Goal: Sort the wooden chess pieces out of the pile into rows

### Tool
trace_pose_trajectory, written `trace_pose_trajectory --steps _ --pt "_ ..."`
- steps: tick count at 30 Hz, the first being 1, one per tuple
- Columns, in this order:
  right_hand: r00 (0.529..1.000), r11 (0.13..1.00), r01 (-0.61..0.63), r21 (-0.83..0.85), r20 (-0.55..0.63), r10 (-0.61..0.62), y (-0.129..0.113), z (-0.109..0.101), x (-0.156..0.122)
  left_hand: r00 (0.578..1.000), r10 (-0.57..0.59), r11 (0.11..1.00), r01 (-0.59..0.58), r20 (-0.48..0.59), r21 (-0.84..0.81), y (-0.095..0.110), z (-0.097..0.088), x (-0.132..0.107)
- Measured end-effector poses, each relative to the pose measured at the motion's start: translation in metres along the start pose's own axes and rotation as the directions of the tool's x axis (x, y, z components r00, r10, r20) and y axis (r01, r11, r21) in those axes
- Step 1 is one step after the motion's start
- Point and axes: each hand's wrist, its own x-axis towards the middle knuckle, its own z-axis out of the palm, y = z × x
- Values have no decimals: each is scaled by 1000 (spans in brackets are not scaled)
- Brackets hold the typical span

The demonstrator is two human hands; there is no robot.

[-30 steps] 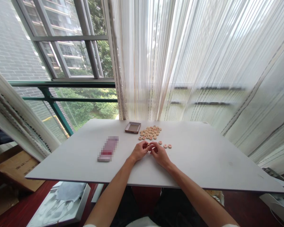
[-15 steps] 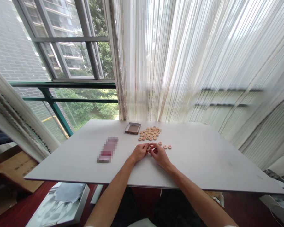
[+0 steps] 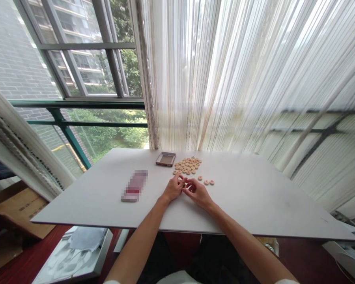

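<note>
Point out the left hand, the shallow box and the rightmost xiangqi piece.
Left hand (image 3: 173, 188): head view, back of the hand.
Shallow box (image 3: 167, 158): head view, bare inner floor.
Rightmost xiangqi piece (image 3: 212, 182): head view, top face.

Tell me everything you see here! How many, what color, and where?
table: 1, white, middle
tan round pieces: many, tan, clustered mid-table
separate round pieces: 3, tan, red marks, beyond right hand
shallow box: 1, brown, far edge
pixelated item: 1, pinkish, table's left
curtains: several, whitish, left and back
window frame: 1, grey, upper left
railing: 1, green, below window
brick wall: 1, grey, outside left
trees: uncounted, green, outside
cardboard box: at least 1, brown, floor left
white box: 1, white, floor left
floor: 1, dark red, bottom
arms: 2, bare, bottom center
left hand: 1, bare, mid-table
right hand: 1, bare, beside left
</note>
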Motion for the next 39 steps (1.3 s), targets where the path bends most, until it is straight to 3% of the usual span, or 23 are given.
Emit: trace_pose_trajectory --steps 16,20,24,31,39 --pt "998 999 51 3 -46 -51 2 -3 0 998 -7 1000 7 64 8 6 1 -2" --pt "992 999 34 17 -125 -32 2 -20 3 998 -22 999 20 53 28 5 2 -2" --pt "968 995 -24 98 -247 48 9 -52 7 998 -40 999 39 57 32 5 2 -2" --pt "948 980 -169 105 -255 191 20 -103 -18 997 -37 999 34 73 31 6 0 -3" --pt "969 978 -185 -101 -183 165 19 -102 -45 997 -25 999 22 67 46 8 0 -4"
